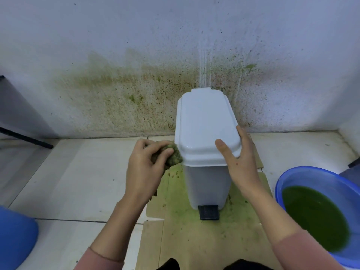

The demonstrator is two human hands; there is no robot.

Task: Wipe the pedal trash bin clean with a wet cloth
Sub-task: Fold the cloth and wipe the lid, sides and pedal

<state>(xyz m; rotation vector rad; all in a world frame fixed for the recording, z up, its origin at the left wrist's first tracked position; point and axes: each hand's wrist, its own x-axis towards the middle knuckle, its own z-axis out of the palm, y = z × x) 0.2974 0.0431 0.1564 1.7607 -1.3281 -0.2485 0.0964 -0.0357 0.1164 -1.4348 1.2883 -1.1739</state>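
**Two hands working on a white pedal bin**

Two bare hands are reaching forward from pink sleeves, and we are looking down on them from head height. We are clenching our left hand [145, 158] around a balled-up cloth [174, 154], which is soaked a mottled green and is pressing against the left edge of the bin's lid [204, 121]. Our right hand [238, 154] is lying spread and flat across the lid's near right corner, gripping nothing, only bracing.

We are judging this as the wiping of the left side, just under the lid's rim. To do it well, we are thinking the right hand should be keeping steady downward pressure so the light bin is not sliding or tipping, while the cloth is travelling in long strokes from the rim downward. The cloth is looking heavily soiled, so rinsing it is probably worth doing before it smears.

As for the pedal trash bin [207, 184] itself, it is standing upright at the centre of the view, on stained cardboard sheets [194, 240] laid over pale floor tiles, close to a white wall [136, 55] spattered with green and brown specks. It is a tall, narrow container of pale plastic with a closed, stepped lid and a black foot pedal [209, 212] jutting from its base toward us. Its visible front and top are looking mostly clean. A blue basin [288, 178] of murky green water is sitting near its right.
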